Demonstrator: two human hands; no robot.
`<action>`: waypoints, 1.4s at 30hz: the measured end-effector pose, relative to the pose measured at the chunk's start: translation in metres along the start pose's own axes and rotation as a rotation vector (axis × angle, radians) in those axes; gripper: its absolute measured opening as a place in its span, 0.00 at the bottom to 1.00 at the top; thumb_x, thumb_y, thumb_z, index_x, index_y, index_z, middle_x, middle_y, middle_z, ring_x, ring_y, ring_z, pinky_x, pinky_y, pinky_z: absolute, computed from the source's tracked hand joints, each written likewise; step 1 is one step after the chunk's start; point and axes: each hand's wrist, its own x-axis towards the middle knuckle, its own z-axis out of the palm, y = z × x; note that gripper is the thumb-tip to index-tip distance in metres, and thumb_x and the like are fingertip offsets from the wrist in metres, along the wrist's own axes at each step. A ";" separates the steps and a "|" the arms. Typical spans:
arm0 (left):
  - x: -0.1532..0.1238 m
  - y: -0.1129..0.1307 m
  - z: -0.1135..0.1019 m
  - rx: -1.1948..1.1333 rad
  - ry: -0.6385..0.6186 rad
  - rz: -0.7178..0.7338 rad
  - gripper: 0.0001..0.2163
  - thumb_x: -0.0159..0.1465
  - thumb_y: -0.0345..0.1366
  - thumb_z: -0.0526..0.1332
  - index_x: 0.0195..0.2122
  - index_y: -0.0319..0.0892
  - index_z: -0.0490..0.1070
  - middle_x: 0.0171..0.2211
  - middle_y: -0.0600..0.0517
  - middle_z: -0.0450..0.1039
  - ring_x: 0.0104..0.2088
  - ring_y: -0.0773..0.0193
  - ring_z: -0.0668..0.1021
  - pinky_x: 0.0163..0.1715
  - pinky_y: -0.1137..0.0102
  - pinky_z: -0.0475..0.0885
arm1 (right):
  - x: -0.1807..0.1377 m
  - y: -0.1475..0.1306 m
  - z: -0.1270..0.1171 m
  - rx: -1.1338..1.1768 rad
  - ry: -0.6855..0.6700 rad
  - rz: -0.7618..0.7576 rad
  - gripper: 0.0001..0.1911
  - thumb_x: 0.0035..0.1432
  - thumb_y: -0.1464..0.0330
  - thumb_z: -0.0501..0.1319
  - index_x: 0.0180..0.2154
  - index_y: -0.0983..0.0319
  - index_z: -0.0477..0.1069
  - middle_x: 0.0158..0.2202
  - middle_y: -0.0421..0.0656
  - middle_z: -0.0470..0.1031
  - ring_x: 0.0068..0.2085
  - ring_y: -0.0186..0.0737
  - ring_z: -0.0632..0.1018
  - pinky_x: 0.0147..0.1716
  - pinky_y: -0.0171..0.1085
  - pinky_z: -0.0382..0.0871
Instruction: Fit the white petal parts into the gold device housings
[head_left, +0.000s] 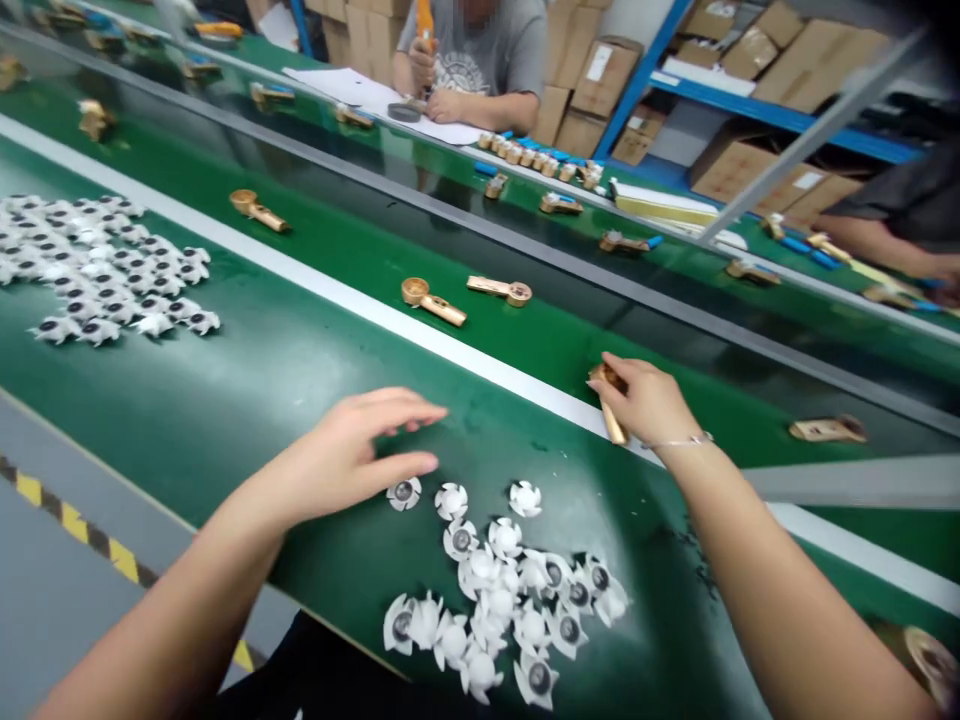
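My right hand (649, 400) is closed around the round head of a gold plastic housing (613, 422), whose handle points down toward me over the white line. My left hand (367, 445) hovers over the green table with thumb and fingers apart, holding nothing. Just below its thumb lies a small white fan wheel (404, 493) with a dark centre. A loose pile of similar white fan wheels (499, 603) spreads between my forearms. Farther up the belt lie a gold housing with a round head (435, 302) and a flatter gold housing half (500, 290).
More white fan wheels (97, 265) cover the table at left. Another gold housing (259, 211) lies on the green belt (337, 240). A metal rail (525, 228) separates a second belt with gold and blue parts. Across it sits a person (480, 70); another person's arm (885, 235) shows at right.
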 end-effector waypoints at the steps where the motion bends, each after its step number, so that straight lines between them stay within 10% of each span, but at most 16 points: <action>1: -0.011 -0.009 0.000 0.056 -0.064 -0.029 0.22 0.65 0.47 0.65 0.60 0.55 0.72 0.58 0.45 0.71 0.50 0.54 0.78 0.29 0.74 0.76 | -0.004 0.009 0.000 0.000 -0.007 0.009 0.26 0.61 0.60 0.60 0.54 0.69 0.76 0.50 0.59 0.79 0.52 0.59 0.79 0.54 0.55 0.72; 4: -0.034 -0.037 0.009 0.242 -0.151 -0.067 0.27 0.63 0.48 0.66 0.64 0.58 0.68 0.63 0.45 0.67 0.57 0.47 0.76 0.34 0.71 0.79 | -0.037 0.018 -0.017 -0.005 0.011 0.040 0.26 0.63 0.59 0.59 0.56 0.69 0.73 0.53 0.59 0.77 0.55 0.58 0.76 0.56 0.55 0.69; 9: -0.040 -0.058 0.034 0.418 0.041 0.077 0.15 0.65 0.44 0.65 0.52 0.54 0.78 0.54 0.46 0.75 0.55 0.47 0.76 0.57 0.54 0.72 | -0.141 -0.002 -0.057 0.024 -0.017 0.118 0.13 0.67 0.61 0.57 0.43 0.62 0.76 0.38 0.49 0.80 0.38 0.46 0.80 0.41 0.44 0.76; 16: -0.024 -0.049 0.041 0.370 0.123 0.007 0.12 0.64 0.44 0.66 0.47 0.48 0.75 0.51 0.47 0.77 0.52 0.49 0.78 0.56 0.56 0.72 | -0.223 -0.029 -0.038 0.022 0.046 0.076 0.09 0.68 0.69 0.58 0.41 0.63 0.76 0.41 0.49 0.80 0.41 0.44 0.82 0.42 0.42 0.79; 23: -0.006 -0.012 0.047 -0.063 0.271 -0.315 0.17 0.60 0.47 0.70 0.46 0.45 0.73 0.37 0.50 0.81 0.39 0.56 0.82 0.43 0.64 0.80 | -0.219 -0.025 -0.028 -0.311 -0.065 -0.222 0.12 0.65 0.78 0.55 0.42 0.67 0.78 0.40 0.54 0.79 0.40 0.50 0.80 0.40 0.47 0.78; 34: 0.041 0.074 0.061 -0.268 -0.084 0.088 0.09 0.56 0.35 0.70 0.38 0.39 0.77 0.30 0.52 0.78 0.30 0.67 0.78 0.31 0.74 0.75 | -0.127 -0.113 -0.076 0.595 -0.049 -0.026 0.06 0.67 0.73 0.56 0.36 0.58 0.69 0.34 0.39 0.73 0.33 0.33 0.75 0.33 0.32 0.70; 42: 0.041 0.075 0.062 -0.258 -0.016 0.205 0.11 0.52 0.34 0.71 0.36 0.40 0.77 0.27 0.56 0.74 0.28 0.71 0.76 0.30 0.76 0.73 | -0.107 -0.132 -0.061 0.603 -0.103 -0.088 0.06 0.67 0.73 0.56 0.37 0.58 0.69 0.34 0.39 0.73 0.33 0.32 0.74 0.32 0.31 0.69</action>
